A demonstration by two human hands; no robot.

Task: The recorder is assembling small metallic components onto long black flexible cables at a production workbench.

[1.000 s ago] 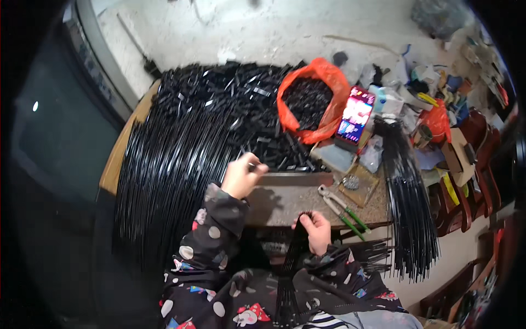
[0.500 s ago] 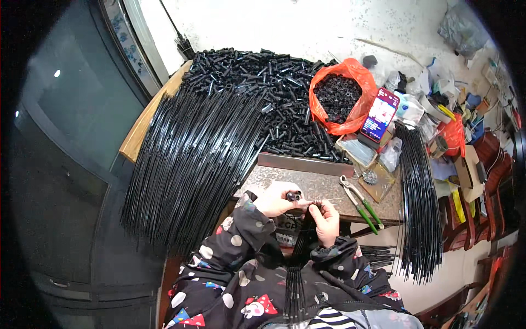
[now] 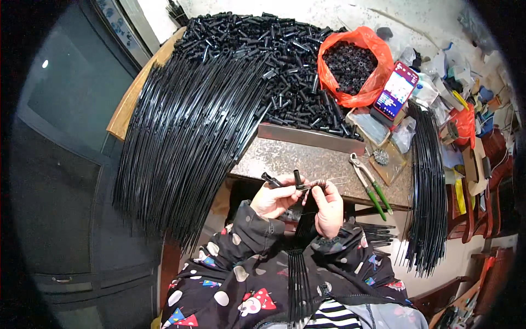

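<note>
In front of my chest, close to the table's front edge, my hands meet. My left hand [image 3: 273, 200] is closed around a black plastic tube piece [image 3: 269, 179] that sticks out past its fingers. A second short black tube [image 3: 297, 176] stands upright beside its fingertips. Pinched in my right hand [image 3: 329, 213] are thin metal needles [image 3: 337, 181] pointing right, with small dark rings around them. The fingertips of both hands nearly touch, hiding how the pieces join. Below them, a bundle of thin black rods [image 3: 298, 279] lies against my jacket.
Long black rods [image 3: 186, 137] cover the table's left side, beside a heap of black tubes [image 3: 246, 35] behind a metal strip [image 3: 309, 138]. A red bag [image 3: 383, 49] holds small black parts. Nearby are a phone [image 3: 395, 92], green-handled pliers [image 3: 370, 183] and another rod bundle [image 3: 427, 192].
The view has shifted, so the table's things appear higher. My left hand has turned; its tube now points up and left, and a second upright tube shows. My right hand keeps its pinch.
</note>
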